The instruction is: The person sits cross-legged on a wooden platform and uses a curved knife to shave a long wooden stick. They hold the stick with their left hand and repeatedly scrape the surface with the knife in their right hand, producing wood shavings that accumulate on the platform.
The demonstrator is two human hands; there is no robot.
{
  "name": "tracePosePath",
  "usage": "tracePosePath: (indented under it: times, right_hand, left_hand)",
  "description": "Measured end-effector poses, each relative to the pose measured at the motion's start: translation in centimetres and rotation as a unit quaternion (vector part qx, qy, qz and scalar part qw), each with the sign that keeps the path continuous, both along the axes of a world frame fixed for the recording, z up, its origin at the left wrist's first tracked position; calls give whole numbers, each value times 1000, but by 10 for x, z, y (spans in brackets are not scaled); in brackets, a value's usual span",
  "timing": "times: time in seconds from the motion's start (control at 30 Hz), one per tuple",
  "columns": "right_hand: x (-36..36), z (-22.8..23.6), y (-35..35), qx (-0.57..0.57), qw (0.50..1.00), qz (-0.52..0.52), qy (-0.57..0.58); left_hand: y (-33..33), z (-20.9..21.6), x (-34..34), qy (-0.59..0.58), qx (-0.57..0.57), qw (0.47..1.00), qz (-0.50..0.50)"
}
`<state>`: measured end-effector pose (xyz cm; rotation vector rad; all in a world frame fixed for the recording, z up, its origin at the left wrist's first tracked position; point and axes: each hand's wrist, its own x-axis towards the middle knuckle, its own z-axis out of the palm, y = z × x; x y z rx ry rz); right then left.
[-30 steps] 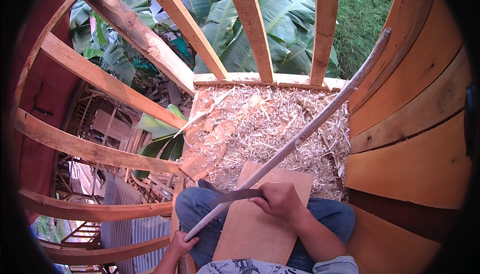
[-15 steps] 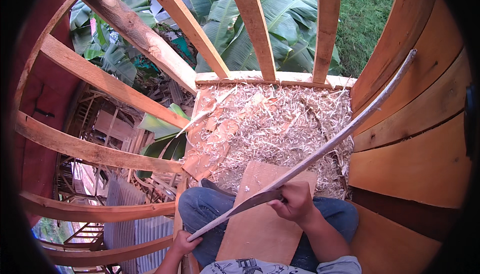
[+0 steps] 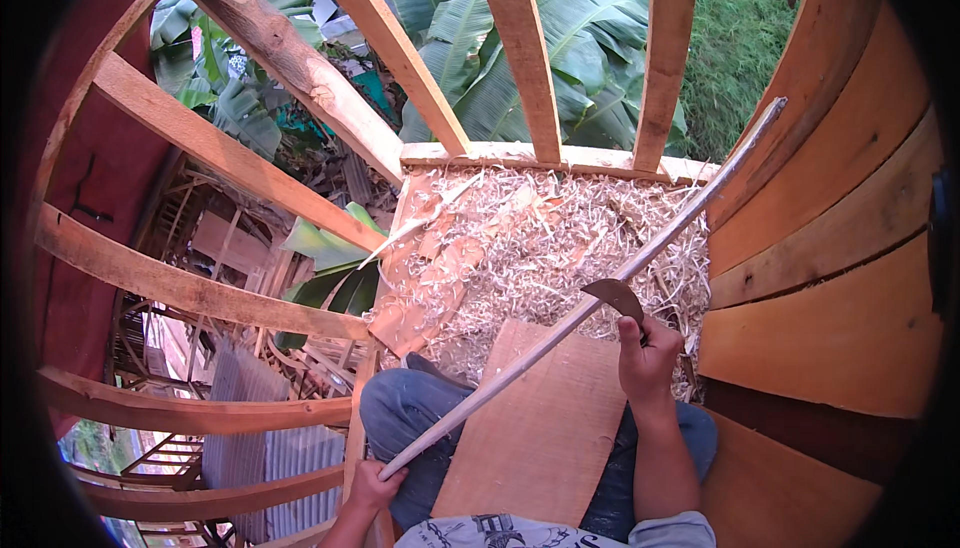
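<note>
A long, pale, slightly bent wooden stick (image 3: 520,360) slants from my lap up to the right. My left hand (image 3: 375,486) is closed round its lower end, beside my left knee. My right hand (image 3: 650,356) grips a knife with a dark, curved blade (image 3: 616,297); its handle is hidden in the fingers. The blade's tip lies at or just over the stick's middle; whether it touches, I cannot tell. Under the stick, a flat wooden board (image 3: 530,428) rests across my thighs.
Curly wood shavings (image 3: 600,218) cover the floor ahead. Wooden slats (image 3: 200,298) form an open railing left and ahead, with banana leaves (image 3: 570,38) beyond. A plank wall (image 3: 810,338) stands close on my right. Corrugated sheets (image 3: 245,418) lie outside, lower left.
My right hand and the knife have moved up and away along the stick, from near my lap to its middle. The stick's far end has swung slightly left.
</note>
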<state>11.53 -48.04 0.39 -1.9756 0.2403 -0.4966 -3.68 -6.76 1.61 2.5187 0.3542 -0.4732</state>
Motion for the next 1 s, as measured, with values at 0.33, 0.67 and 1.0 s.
tracePosePath:
  times: [0.33, 0.67, 1.0]
  right_hand:
    - [-15, 6, 54, -121, 968, 216, -35]
    - [-2, 5, 31, -93, 993, 62, 29]
    - [12, -4, 10, -163, 986, -33, 13]
  left_hand:
    - [-3, 1, 0, 24, -12, 999, 37]
    - [17, -4, 4, 60, -39, 997, 2]
    - [8, 7, 12, 73, -42, 996, -1]
